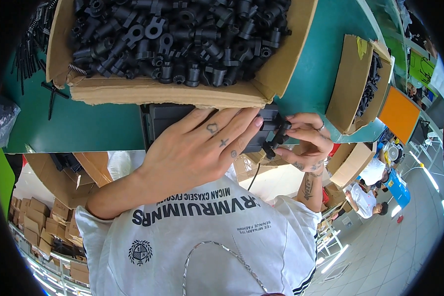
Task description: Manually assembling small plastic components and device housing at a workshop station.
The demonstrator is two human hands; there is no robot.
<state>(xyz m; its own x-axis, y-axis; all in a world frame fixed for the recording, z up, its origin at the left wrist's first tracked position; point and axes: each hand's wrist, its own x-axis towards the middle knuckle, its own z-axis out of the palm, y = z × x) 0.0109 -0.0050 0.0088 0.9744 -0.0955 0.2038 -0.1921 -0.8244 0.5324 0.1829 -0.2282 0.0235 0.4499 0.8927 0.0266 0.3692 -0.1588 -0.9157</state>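
My left hand (195, 148) lies flat, fingers stretched out, across the top of a dark rectangular block (164, 118) at the table's near edge. Part of that block is hidden under the hand and behind the big box in front. At the block's right end, my right hand (311, 143) pinches a small black plastic part (278, 136) between thumb and fingers. This part touches or sits very close to the block; whether it is attached I cannot tell. Just beyond both hands stands an open cardboard box (172, 94) heaped with black cylindrical plastic fittings (182, 44).
On the green table (84, 128) a T-shaped black tool (53, 98) and springs with dark rods (32, 49) lie left. A smaller carton (348, 84) of black parts stands right. Below the edge are another carton (59, 180) and stacked boxes (37, 222). Other people work far right.
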